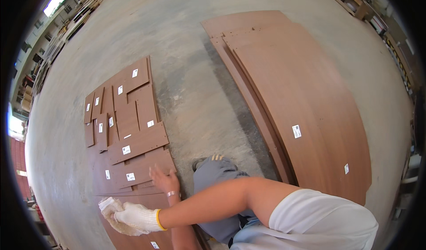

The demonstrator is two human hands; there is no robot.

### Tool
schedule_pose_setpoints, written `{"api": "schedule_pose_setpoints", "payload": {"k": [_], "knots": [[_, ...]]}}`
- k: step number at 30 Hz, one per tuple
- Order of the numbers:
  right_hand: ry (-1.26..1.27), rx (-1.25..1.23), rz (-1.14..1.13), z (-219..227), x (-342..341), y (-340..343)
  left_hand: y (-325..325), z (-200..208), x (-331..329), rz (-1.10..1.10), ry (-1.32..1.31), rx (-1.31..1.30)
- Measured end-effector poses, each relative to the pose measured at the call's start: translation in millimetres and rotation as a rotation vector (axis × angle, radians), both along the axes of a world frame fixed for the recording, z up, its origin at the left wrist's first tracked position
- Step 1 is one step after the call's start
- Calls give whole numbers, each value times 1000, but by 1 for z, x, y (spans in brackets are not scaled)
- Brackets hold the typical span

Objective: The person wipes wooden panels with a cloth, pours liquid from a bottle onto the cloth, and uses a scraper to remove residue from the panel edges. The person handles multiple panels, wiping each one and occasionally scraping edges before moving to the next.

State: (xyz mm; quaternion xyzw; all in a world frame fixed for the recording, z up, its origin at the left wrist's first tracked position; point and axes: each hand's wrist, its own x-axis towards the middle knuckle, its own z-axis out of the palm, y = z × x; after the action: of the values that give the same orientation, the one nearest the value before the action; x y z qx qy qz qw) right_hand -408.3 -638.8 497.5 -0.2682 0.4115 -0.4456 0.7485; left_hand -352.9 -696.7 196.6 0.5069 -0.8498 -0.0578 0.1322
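My left hand [163,180], bare and with a band at the wrist, rests its spread fingers at the right end of a brown wood panel [146,163] bearing a white label. My right hand [135,219], in a white knitted glove with a yellow cuff, reaches across over my left forearm. It is closed on a bunched whitish cloth [108,204], just above a large brown panel [144,201]. Farther off, several smaller labelled panels [128,119] lie overlapping on this pile, some with small holes near their edges.
To the right, long brown panels [306,95] lie stacked on the concrete floor [186,90]. My bent knee [217,172] is between the two piles. Stacked boards [66,33] line the far left side, and shelving [355,1] stands at the far right.
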Motion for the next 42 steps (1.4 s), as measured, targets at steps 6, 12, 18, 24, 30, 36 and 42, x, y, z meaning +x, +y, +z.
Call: {"api": "schedule_pose_setpoints", "payload": {"k": [6, 12, 18, 24, 30, 36, 42], "knots": [[32, 142, 49, 6, 3, -9, -67, -4, -119, -41, -419, 176], [51, 114, 43, -16, -2, -1, -39, -19, -110, -40, -360, 160], [90, 95, 216, -9, -11, 11, 3, -10, -63, -56, -226, 183], [81, -26, 70, -41, 14, 20, 34, -20, -21, -105, -319, 134], [102, -76, 125, -48, 29, 21, 30, -47, 25, -121, -374, -131], [171, -73, 145, -53, 44, 27, 32, -33, 26, -96, -296, 43], [294, -47, 152, -49, 35, 32, 63, -24, 93, -2, -255, 135]]}}
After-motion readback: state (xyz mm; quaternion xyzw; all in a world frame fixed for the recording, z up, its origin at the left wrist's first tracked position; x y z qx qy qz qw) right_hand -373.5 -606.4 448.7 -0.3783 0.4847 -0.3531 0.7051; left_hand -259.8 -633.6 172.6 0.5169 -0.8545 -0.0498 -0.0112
